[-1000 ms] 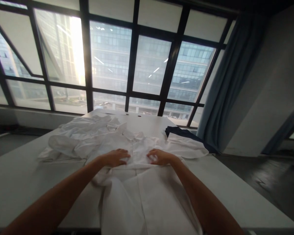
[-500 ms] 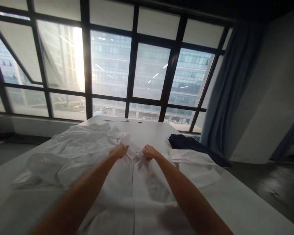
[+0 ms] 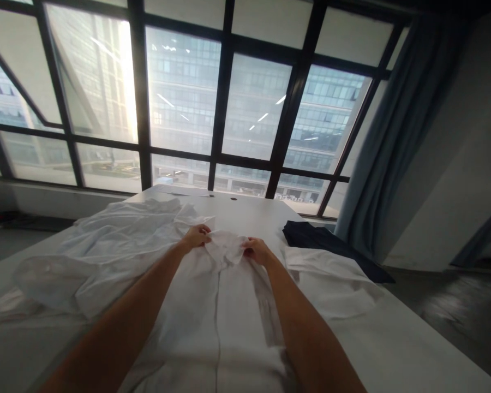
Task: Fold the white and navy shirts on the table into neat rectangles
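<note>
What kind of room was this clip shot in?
Probably an office-type workroom: a long white table strewn with a white shirt, a floor-to-ceiling window facing office towers, and a blue curtain.

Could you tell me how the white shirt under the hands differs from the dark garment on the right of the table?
The white shirt is spread lengthwise, its front placket facing up; the dark garment lies in a flat heap. The left hand and right hand grip the white shirt's collar; nothing touches the dark garment. Both rest on the white table.

2 hands [image 3: 196,237] [image 3: 257,251], 2 white shirts [image 3: 216,311] [image 3: 106,251], 1 dark garment [image 3: 327,245], 1 table [image 3: 413,349]
</note>
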### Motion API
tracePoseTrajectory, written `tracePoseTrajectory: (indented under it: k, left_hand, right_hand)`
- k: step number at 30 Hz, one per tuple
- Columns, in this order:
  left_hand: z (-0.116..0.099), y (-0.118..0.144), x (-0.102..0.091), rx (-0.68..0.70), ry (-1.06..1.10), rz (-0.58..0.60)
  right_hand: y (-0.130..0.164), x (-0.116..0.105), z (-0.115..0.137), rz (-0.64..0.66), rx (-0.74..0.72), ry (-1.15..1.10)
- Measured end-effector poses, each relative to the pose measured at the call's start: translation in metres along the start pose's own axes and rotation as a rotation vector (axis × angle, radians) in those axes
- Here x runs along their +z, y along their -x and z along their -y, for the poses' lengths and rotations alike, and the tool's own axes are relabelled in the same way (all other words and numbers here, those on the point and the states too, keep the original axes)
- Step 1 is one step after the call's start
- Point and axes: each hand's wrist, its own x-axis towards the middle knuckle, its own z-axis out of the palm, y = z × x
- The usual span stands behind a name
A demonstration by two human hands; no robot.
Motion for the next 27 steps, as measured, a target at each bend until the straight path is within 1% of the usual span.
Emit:
tracePoseTrajectory:
  k: [1,2,3,5,6,8,11,12,14,16,18,20,22,23,25,27]
  left_hand:
    - [0.0,0.005,-0.004,-0.007,0.062,0.021]
    - [-0.001,0.01,-0.008,-0.023,0.13,0.066]
    - [-0.003,0.016,-0.013,-0.048,0.196,0.132]
    - [-0.008,0.028,-0.024,-0.12,0.28,0.284]
    - [-0.011,0.033,-0.03,-0.152,0.28,0.355]
    - [-0.018,0.042,-0.04,-0.194,0.24,0.463]
    - [-0.026,0.051,-0.048,-0.208,0.173,0.551]
    - [-0.028,0.052,-0.048,-0.205,0.158,0.556]
    - [-0.03,0.051,-0.045,-0.179,0.119,0.526]
    - [-0.032,0.048,-0.039,-0.14,0.046,0.455]
    - [-0.035,0.045,-0.033,-0.109,-0.088,0.352]
    - [-0.038,0.042,-0.029,-0.066,-0.291,0.223]
    - [-0.042,0.042,-0.025,0.025,-0.523,0.052]
    - [-0.044,0.043,-0.024,0.077,-0.626,-0.035]
    - [-0.047,0.045,-0.02,0.148,-0.778,-0.172]
    - [-0.048,0.048,-0.014,0.147,-0.828,-0.221]
  right_hand:
    - [0.002,-0.004,0.002,0.019,0.05,-0.035]
    - [0.004,-0.008,0.005,0.05,0.108,-0.06]
    - [0.006,-0.011,0.008,0.09,0.16,-0.068]
    - [0.01,-0.016,0.011,0.161,0.201,-0.034]
    - [0.012,-0.017,0.012,0.187,0.194,-0.011]
    - [0.017,-0.019,0.014,0.235,0.134,0.039]
    - [0.028,-0.023,0.017,0.348,0.094,0.082]
    - [0.031,-0.025,0.018,0.397,0.099,0.091]
    - [0.036,-0.028,0.023,0.482,0.121,0.098]
    - [0.039,-0.029,0.028,0.528,0.14,0.129]
    - [0.039,-0.027,0.033,0.529,0.155,0.225]
    - [0.037,-0.022,0.037,0.48,0.148,0.352]
    - [0.034,-0.015,0.041,0.351,0.087,0.448]
    - [0.032,-0.011,0.043,0.253,0.047,0.486]
    - [0.031,-0.003,0.046,-0.006,-0.039,0.575]
    - [0.031,0.006,0.049,-0.31,-0.137,0.737]
